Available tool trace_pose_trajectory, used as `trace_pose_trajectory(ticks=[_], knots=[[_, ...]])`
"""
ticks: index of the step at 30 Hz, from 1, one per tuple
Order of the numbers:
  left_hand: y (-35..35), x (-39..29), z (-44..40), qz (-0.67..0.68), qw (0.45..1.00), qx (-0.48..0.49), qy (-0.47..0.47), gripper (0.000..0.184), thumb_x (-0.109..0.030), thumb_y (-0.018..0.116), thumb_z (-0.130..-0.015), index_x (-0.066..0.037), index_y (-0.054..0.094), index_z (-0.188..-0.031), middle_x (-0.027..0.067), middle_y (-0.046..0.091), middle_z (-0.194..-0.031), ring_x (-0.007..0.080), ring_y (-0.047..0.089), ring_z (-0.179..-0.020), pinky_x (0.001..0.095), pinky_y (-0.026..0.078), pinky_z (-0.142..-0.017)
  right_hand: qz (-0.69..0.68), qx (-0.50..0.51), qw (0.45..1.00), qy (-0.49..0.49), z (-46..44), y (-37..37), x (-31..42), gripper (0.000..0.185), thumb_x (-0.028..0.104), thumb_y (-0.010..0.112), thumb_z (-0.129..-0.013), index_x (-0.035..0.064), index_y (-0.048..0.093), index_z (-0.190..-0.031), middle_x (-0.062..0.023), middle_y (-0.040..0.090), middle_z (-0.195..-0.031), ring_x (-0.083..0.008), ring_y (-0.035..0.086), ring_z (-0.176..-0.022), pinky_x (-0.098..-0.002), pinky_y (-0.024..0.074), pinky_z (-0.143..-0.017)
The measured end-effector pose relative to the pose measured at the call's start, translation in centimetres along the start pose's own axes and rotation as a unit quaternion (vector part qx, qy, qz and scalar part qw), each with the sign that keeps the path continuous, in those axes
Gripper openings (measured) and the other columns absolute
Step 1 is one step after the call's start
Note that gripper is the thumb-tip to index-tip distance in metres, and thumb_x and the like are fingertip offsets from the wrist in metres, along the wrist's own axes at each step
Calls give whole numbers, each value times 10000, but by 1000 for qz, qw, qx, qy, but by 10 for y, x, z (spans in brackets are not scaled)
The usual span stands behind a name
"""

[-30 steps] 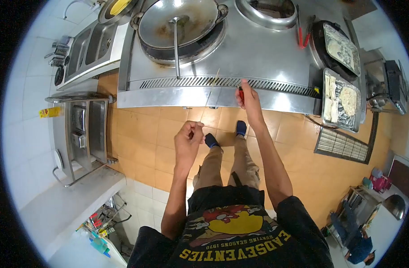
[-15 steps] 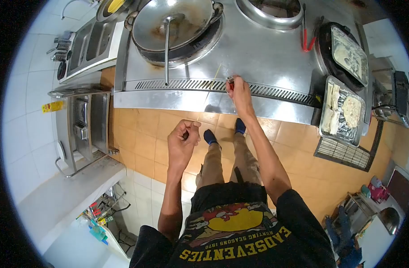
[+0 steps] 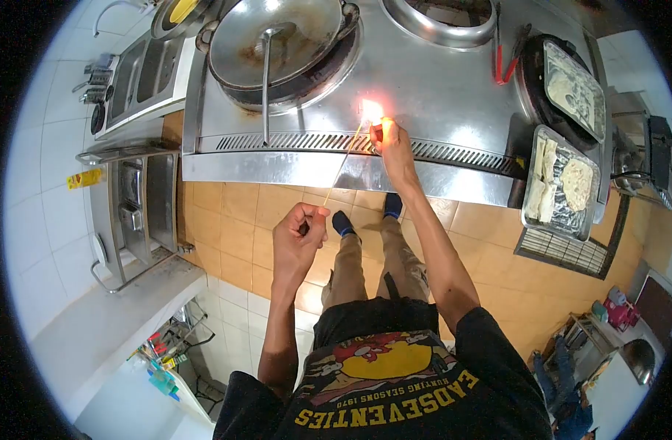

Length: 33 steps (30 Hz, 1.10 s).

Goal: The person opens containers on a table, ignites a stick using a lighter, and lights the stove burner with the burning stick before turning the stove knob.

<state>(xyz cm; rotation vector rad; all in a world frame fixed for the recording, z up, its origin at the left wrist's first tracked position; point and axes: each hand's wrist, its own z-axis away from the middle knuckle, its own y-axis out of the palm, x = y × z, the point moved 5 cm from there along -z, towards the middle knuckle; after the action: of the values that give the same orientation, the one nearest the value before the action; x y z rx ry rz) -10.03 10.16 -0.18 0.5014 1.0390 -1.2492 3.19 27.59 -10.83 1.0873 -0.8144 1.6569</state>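
My left hand (image 3: 301,233) pinches the lower end of a long thin stick (image 3: 343,163), which slants up and right over the front edge of the steel stove (image 3: 439,92). My right hand (image 3: 392,145) is closed around a small red lighter (image 3: 378,135), mostly hidden by the fingers. A bright flame (image 3: 371,111) burns at the lighter's top, at the stick's upper end. Left of the flame, a wok (image 3: 277,44) sits on a burner with a ladle (image 3: 266,88) in it, its handle pointing toward me.
Red-handled tongs (image 3: 504,66) lie on the stove's right part. Two metal trays with pale food, one (image 3: 563,183) at the corner, stand beyond. A sink (image 3: 160,70) and a steel cart (image 3: 160,213) are at left. Another person (image 3: 574,418) is at the lower right.
A flame has appeared at the lighter. My right hand has moved left toward the stick's upper end; my left hand has shifted slightly left and down.
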Motion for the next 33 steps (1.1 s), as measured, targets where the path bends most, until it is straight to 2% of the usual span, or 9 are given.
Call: trace_pose_trajectory(ticks=[3, 7, 10, 13, 16, 19, 22, 31, 33], knots=[[1, -1, 3, 4, 1000, 2, -7, 150, -151, 528, -954, -26, 607, -929, -18, 521, -623, 38, 449, -547, 198, 357, -505, 106, 1, 993, -58, -3, 2, -5, 267, 201, 421, -916, -17, 515, -793, -118, 564, -689, -233, 550, -624, -353, 436, -593], [1, -2, 3, -3, 1000, 9, -14, 151, -149, 523, -954, -24, 605, -930, -19, 521, -622, 37, 451, -548, 197, 358, -507, 113, -27, 987, -107, -1, 1, -3, 181, 112, 408, -912, -21, 526, -879, -117, 581, -717, -236, 569, -644, -350, 464, -607], [2, -4, 5, 2, 1000, 11, -7, 150, -145, 521, -953, -20, 602, -929, -20, 520, -622, 40, 456, -550, 198, 363, -510, 76, -10, 996, -33, -5, -1, -3, 188, 109, 401, -910, -21, 533, -878, -112, 582, -714, -235, 562, -637, -354, 455, -602], [3, -4, 6, 27, 1000, 13, -7, 145, -137, 520, -951, -17, 598, -926, -16, 521, -630, 44, 462, -554, 201, 367, -511, 72, -9, 997, -34, -6, -3, -1, 264, 171, 385, -919, -26, 549, -858, -102, 587, -718, -213, 553, -632, -347, 443, -599], [5, -4, 5, 20, 1000, 18, -8, 140, -132, 520, -949, -16, 595, -922, -13, 522, -640, 49, 466, -556, 204, 370, -511, -35, -15, 999, 25, -3, -3, 0, 368, 259, 350, -923, -24, 561, -822, -99, 590, -722, -197, 538, -626, -338, 427, -602], [5, -2, 4, 23, 1000, 18, -7, 134, -126, 522, -946, -16, 595, -923, -9, 522, -646, 49, 466, -557, 205, 372, -510, -10, -17, 999, 39, -4, -3, -2, 443, 325, 321, -920, -26, 562, -795, -101, 590, -724, -181, 528, -625, -329, 417, -607], [6, -1, 2, 21, 1000, 22, -9, 130, -121, 522, -944, -16, 597, -927, -10, 521, -644, 47, 464, -557, 203, 372, -510, -51, -35, 997, 48, -2, -2, -3, 422, 307, 324, -924, -25, 547, -788, -106, 593, -723, -189, 526, -623, -335, 419, -612], [7, -1, 0, 34, 999, 17, -12, 123, -111, 553, -937, -11, 610, -895, -14, 523, -619, 32, 465, -558, 190, 374, -506, 70, -18, 996, -46, -7, -4, -3, 421, 306, 301, -938, -30, 521, -813, -124, 569, -723, -233, 547, -665, -360, 433, -649], [7, -2, 0, 31, 999, 19, -11, 118, -104, 548, -936, -10, 610, -899, -13, 525, -623, 31, 465, -560, 190, 374, -507, 38, -14, 999, 1, -7, -6, -5, 442, 314, 285, -945, -34, 532, -828, -127, 575, -730, -235, 551, -671, -364, 435, -667]])
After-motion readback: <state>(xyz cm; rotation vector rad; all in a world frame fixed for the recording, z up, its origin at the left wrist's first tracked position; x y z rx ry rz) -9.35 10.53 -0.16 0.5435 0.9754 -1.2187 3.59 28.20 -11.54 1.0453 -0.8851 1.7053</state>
